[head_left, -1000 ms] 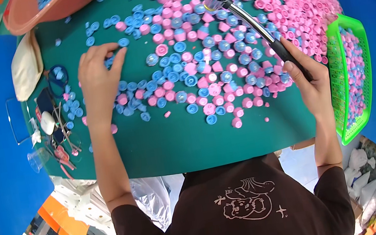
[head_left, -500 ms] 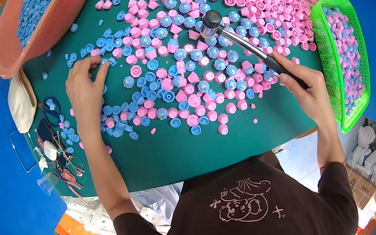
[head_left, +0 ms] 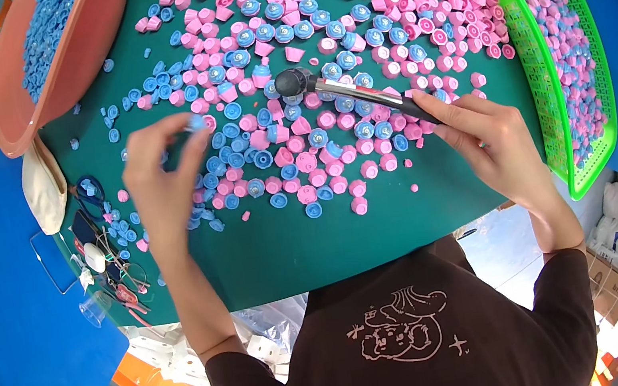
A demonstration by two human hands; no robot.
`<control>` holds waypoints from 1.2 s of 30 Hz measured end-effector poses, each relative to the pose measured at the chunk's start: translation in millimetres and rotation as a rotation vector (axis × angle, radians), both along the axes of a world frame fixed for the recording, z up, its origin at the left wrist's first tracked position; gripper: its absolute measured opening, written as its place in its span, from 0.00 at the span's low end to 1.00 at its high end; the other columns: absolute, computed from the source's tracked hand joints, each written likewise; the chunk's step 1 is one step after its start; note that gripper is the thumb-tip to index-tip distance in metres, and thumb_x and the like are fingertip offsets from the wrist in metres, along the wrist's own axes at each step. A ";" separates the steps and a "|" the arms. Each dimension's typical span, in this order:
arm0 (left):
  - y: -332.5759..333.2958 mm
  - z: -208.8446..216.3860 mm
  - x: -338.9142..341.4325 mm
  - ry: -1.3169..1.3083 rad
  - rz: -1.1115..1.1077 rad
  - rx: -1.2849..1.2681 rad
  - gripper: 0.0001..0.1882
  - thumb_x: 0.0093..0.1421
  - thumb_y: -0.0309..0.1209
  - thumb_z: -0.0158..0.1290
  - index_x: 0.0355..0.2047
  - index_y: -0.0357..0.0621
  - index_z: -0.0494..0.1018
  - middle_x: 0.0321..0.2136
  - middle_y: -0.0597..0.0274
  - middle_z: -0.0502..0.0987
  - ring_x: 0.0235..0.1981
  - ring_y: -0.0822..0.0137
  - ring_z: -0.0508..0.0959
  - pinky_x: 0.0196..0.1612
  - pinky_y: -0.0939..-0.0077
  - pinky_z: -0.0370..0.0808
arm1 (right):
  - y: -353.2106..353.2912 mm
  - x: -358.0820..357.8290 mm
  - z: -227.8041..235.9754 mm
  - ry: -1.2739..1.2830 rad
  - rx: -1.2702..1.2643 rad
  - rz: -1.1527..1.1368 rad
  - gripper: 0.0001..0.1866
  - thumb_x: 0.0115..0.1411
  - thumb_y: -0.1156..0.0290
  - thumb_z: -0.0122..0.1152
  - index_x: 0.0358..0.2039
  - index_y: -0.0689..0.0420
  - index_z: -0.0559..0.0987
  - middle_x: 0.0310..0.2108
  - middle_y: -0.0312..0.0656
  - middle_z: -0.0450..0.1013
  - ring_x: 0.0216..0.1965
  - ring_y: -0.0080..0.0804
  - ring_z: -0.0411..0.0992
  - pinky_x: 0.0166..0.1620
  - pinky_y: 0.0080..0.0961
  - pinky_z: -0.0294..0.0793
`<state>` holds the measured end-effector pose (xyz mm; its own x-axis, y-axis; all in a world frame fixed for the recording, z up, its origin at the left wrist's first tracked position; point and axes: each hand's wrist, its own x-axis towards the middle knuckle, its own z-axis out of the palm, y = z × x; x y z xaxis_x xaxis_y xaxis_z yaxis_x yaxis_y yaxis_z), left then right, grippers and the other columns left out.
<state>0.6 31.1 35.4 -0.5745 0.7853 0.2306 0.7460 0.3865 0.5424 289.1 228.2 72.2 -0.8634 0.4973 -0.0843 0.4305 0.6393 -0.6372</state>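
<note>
Two hands occupied: left hand (head_left: pixel 160 172) pinches small blue cap (head_left: pixel 197 122) above bench (head_left: pixel 270 256); right hand (head_left: pixel 494 143) grips hammer (head_left: pixel 359 93) over scattered pink cups (head_left: pixel 360 206). Step judged: single-cap handling. Next move calls for steady pinch, left hand clear of hammer.

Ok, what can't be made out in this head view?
Blue piece in left hand: head view, too small and blurred for detail.
Hammer, handle end: head view, hidden by right hand.
Orange basin, far end: head view, cut off by upper edge.
Green basket, floor: head view, covered by pink and blue pieces.
</note>
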 end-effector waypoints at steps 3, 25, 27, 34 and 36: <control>12.0 5.0 30.0 -0.045 -0.395 0.021 0.15 0.46 0.28 0.66 0.35 0.49 0.77 0.35 0.69 0.79 0.38 0.63 0.75 0.41 0.70 0.72 | -1.0 2.8 -3.6 -0.039 -0.091 -0.022 0.24 0.55 0.81 0.61 0.53 0.53 0.77 0.22 0.40 0.68 0.22 0.26 0.64 0.27 0.23 0.64; 85.3 -26.7 29.1 0.168 -0.521 0.087 0.16 0.47 0.29 0.65 0.38 0.45 0.77 0.40 0.65 0.81 0.46 0.59 0.74 0.49 0.65 0.70 | 6.9 25.8 -21.6 0.151 -0.202 -0.221 0.23 0.58 0.78 0.62 0.56 0.55 0.75 0.25 0.36 0.70 0.24 0.19 0.62 0.27 0.18 0.63; 80.1 -27.5 29.1 0.132 -0.492 0.054 0.15 0.48 0.29 0.65 0.37 0.44 0.77 0.39 0.65 0.81 0.46 0.58 0.74 0.48 0.65 0.70 | 7.6 29.4 -24.5 0.178 -0.196 -0.221 0.23 0.57 0.78 0.62 0.55 0.55 0.75 0.25 0.36 0.70 0.24 0.19 0.62 0.27 0.18 0.62; 78.6 -22.5 30.4 0.046 -0.275 0.119 0.13 0.46 0.30 0.66 0.32 0.42 0.77 0.28 0.63 0.77 0.35 0.61 0.74 0.39 0.67 0.69 | 13.1 25.4 -25.0 0.134 -0.220 -0.230 0.23 0.57 0.78 0.62 0.55 0.56 0.75 0.24 0.37 0.71 0.23 0.20 0.61 0.28 0.19 0.62; 87.6 -22.2 32.7 0.044 -0.236 0.101 0.12 0.46 0.29 0.66 0.31 0.42 0.77 0.26 0.63 0.76 0.32 0.61 0.73 0.38 0.67 0.69 | 12.3 22.1 -27.1 0.167 -0.217 -0.226 0.23 0.57 0.78 0.62 0.55 0.56 0.76 0.22 0.36 0.69 0.23 0.20 0.61 0.28 0.19 0.62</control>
<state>33.3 118.7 13.3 -0.3656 0.8683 0.3352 0.8328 0.1444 0.5344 311.1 240.6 45.1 -0.7441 0.6638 -0.0760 0.4246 0.3819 -0.8209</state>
